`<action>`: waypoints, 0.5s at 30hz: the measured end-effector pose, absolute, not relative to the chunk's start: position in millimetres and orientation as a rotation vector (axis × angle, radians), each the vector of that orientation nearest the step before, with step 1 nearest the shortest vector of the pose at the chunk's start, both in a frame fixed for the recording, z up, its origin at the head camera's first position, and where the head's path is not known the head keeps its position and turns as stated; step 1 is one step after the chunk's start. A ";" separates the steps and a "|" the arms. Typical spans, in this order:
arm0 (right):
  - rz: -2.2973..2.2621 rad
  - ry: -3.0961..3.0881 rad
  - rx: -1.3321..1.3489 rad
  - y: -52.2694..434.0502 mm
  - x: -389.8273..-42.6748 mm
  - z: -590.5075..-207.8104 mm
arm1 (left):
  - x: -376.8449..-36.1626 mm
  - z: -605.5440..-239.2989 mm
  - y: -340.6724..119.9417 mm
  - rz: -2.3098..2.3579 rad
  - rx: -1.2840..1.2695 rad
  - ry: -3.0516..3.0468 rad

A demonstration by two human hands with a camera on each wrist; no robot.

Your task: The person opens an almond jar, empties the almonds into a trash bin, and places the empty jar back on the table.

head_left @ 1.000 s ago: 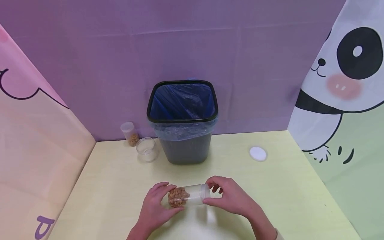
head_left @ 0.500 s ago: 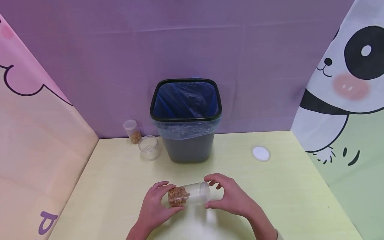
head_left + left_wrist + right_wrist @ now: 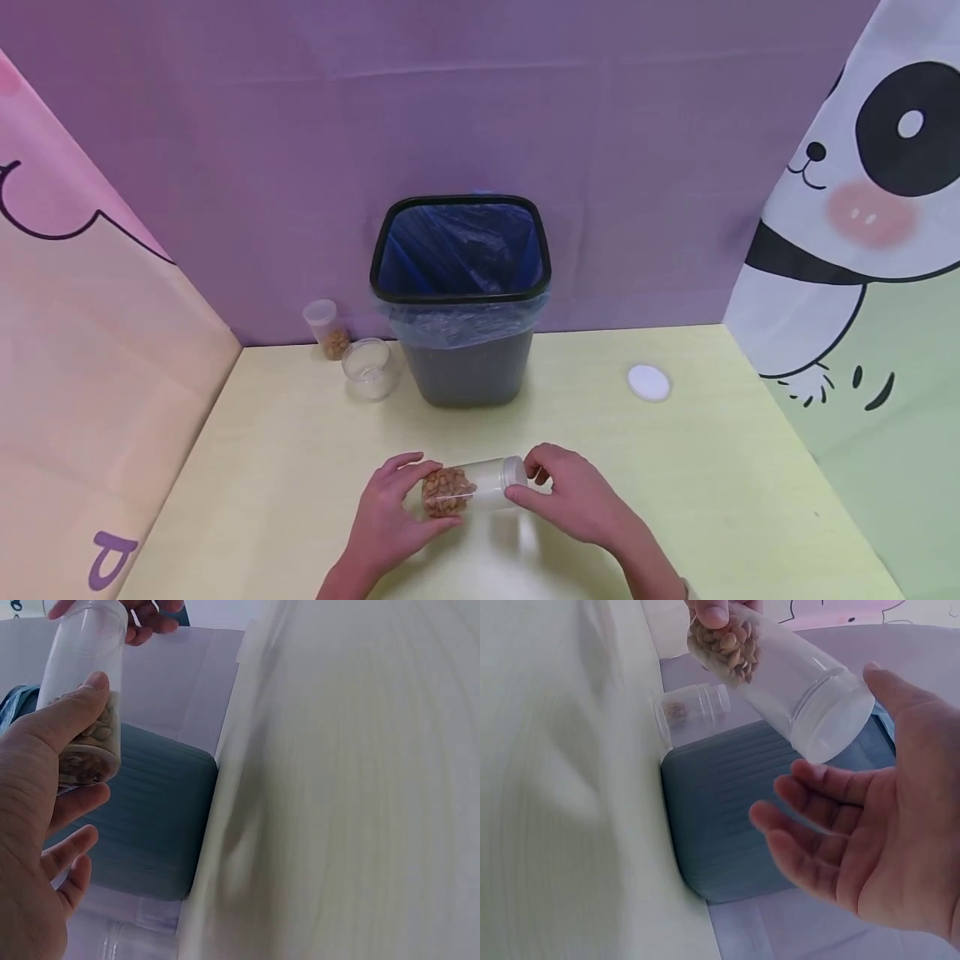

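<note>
1. One yellow surface [image 3: 675, 467] is under your hands, with patterned cloth walls on three sides.
2. One dark bin [image 3: 461, 304] stands at the back centre of the surface, lined with a blue bag and open at the top.
3. Two hands are in play. Your left hand [image 3: 390, 517] has its grip curled round the nut-filled end of the clear jar [image 3: 468, 487], thumb pressed along the side in the left wrist view.
4. Your right hand [image 3: 577, 496] sits at the jar's frosted lid end. In the right wrist view the fingers are spread and relaxed, a wide grip, with the thumb just beside the lid. I cannot tell if it touches.
5. Three jars in all. The one you hold lies on its side, just above the near middle of the surface, lid to the right and nuts bunched at the left end.
6. A second nut jar [image 3: 326, 325] stands at the back left against the wall.
7. A squat clear jar [image 3: 367, 367] stands just beside it, close to the bin.
8. One white lid [image 3: 648, 382] lies flat, well apart to the right.
</note>
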State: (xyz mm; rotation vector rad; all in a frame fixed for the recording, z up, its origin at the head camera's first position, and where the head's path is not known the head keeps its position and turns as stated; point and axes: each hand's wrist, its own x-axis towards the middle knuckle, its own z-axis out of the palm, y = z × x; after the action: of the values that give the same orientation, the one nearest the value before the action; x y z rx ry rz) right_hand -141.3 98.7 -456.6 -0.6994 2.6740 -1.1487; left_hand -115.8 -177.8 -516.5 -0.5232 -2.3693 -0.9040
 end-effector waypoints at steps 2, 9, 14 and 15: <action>-1.226 2.646 -0.743 100.4 -142.2 -457.3 | -115.5 -515.9 -176.7 -0.910 -0.524 -2.374; -1.393 2.573 -0.940 104.4 -144.9 -458.0 | -114.1 -517.2 -177.0 -0.920 -0.518 -2.381; -1.415 2.568 -1.000 106.4 -144.8 -458.1 | -113.9 -519.5 -177.5 -0.914 -0.510 -2.399; -1.414 2.568 -1.008 106.6 -144.8 -458.5 | -113.9 -520.1 -177.6 -0.913 -0.507 -2.402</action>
State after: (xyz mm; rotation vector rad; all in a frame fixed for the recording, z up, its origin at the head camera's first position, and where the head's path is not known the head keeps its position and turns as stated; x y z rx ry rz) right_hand -144.8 106.6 -458.5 -1.0084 2.5679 -1.4143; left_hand -113.9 -177.6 -520.1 -0.5071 -2.4023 -0.9133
